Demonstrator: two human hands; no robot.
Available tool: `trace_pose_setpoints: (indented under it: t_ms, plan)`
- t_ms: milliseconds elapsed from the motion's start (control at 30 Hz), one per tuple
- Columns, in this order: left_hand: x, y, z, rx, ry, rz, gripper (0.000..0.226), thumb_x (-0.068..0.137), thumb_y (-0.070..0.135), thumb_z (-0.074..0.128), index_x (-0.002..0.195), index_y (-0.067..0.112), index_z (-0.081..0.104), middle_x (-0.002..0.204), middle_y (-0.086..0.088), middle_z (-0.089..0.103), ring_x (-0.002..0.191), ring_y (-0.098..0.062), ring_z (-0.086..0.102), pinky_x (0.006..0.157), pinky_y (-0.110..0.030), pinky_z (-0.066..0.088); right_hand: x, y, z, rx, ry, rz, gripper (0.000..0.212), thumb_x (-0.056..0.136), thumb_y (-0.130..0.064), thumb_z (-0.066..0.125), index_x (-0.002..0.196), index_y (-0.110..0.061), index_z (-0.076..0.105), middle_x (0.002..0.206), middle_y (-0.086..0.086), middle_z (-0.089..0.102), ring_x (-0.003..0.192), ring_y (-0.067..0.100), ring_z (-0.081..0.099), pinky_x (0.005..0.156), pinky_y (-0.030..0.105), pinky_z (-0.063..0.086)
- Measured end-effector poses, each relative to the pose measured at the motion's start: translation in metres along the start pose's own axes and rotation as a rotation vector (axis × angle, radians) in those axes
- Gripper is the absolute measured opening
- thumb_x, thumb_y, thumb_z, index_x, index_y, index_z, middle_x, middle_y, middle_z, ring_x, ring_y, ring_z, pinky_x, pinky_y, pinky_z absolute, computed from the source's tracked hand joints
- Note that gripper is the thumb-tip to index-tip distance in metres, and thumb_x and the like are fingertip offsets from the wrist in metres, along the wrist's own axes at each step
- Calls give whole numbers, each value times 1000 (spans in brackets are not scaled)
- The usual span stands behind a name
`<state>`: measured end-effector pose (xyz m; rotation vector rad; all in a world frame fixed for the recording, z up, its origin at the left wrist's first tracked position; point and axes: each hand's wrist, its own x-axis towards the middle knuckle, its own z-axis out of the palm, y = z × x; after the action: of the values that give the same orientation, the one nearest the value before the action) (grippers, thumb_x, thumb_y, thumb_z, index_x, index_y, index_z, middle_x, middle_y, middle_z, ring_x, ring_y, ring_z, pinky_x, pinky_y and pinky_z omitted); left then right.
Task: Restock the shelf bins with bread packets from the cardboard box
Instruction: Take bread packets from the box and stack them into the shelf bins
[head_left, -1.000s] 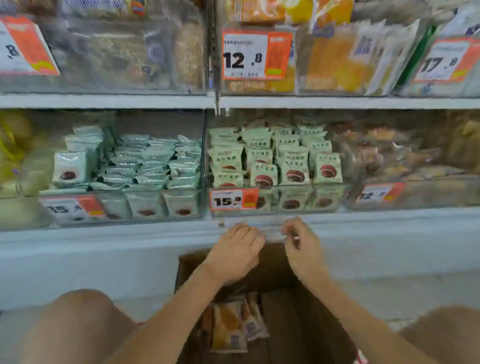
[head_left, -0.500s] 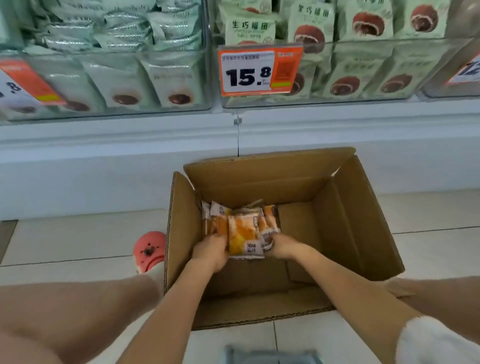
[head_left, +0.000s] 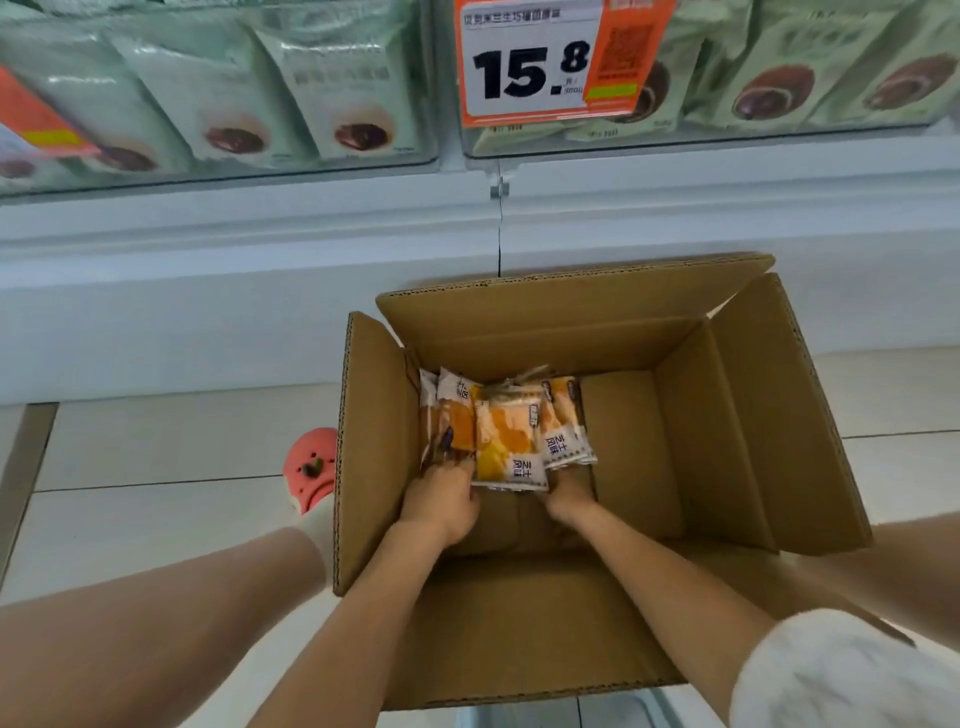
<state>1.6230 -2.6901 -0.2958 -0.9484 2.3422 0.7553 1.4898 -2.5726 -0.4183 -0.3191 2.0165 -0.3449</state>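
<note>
The fingers of the left hand (head_left: 441, 501) curl around the near left edge of a small stack of bread packets (head_left: 506, 434), orange and white wrappers standing on edge. The right hand (head_left: 569, 493) reaches under the stack's near right corner; its fingers are hidden behind the packets, so whether they have closed cannot be told, though it appears to be gathering the same bundle. Both forearms stretch down into an open cardboard box (head_left: 727, 415) on the tiled floor (head_left: 156, 441), flaps spread. The packets lean against the box's far left corner, and the remaining box floor is bare cardboard, so this looks like the last handful left inside. Above, along the shelf front, clear bins (head_left: 218, 93) hold pale green packets with dark round cakes pictured, already well filled; an orange price tag (head_left: 545, 57) reads 15.8. No bin of orange packets is in view here, so how full their destination is cannot be judged. The lift to the shelf has not happened yet. A pink shoe (head_left: 311, 467) sits left of the box.
</note>
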Motion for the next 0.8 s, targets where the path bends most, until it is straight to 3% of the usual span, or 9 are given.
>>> trace_pose_setpoints:
  t_ms: [133,233,367,467,533,567,633,700,800]
  plan:
    - [0,1,-4,-77,19,-7,25,97,21,45,121,19,51,123,-6,57,107,-25,56,86,-37,50,-17,-15,-9,117,-51,28,32,94,-26,54,124,-14,54,122,8,58,108,29,57,93,40,49]
    - [-1,0,-4,-105,26,-4,26,97,22,46,122,19,50,122,-5,57,107,-24,56,87,-37,50,-31,-24,-15,127,-13,-10,19,96,-26,53,106,-12,61,118,11,60,104,26,56,93,35,46]
    - [-2,-4,-3,-195,31,-14,31,96,24,49,127,18,50,124,-4,55,109,-23,55,90,-38,50,-62,-35,-32,111,90,-181,39,100,-20,45,137,-9,44,140,9,48,126,26,46,100,33,39]
    - [1,-9,-4,-340,33,-23,33,95,24,52,127,15,51,127,-5,55,113,-22,54,96,-35,46,-93,-51,-56,166,126,-322,35,102,-20,35,135,-11,44,143,8,43,124,25,47,101,43,45]
    - [2,-4,-12,-501,70,-52,37,96,30,52,129,14,50,129,-6,55,116,-22,52,98,-32,43,-112,-60,-76,135,158,-427,35,102,-23,35,135,-15,46,142,4,45,127,22,46,102,40,44]
    - [2,1,-20,-614,97,-76,40,97,34,51,132,14,48,130,-5,54,118,-22,51,97,-29,41,-123,-63,-86,111,168,-468,33,102,-24,36,132,-18,48,134,2,53,121,20,52,97,36,48]
    - [-2,15,-38,-833,155,-105,47,96,44,47,134,17,45,131,-4,52,121,-22,49,96,-29,38,-143,-63,-105,53,179,-539,21,102,-24,38,111,-23,56,102,-2,64,90,8,60,74,23,51]
    - [-8,30,-56,-938,184,-82,51,96,53,40,137,22,43,134,0,49,127,-21,44,100,-32,34,-167,-62,-123,4,210,-612,20,101,-20,40,85,-24,52,78,-5,58,65,-3,52,55,13,40]
    - [-20,43,-71,-996,158,7,52,96,58,33,136,27,44,132,6,49,128,-17,42,106,-36,32,-195,-58,-141,4,229,-725,20,100,-19,42,84,-18,53,80,-3,61,65,-7,51,56,14,37]
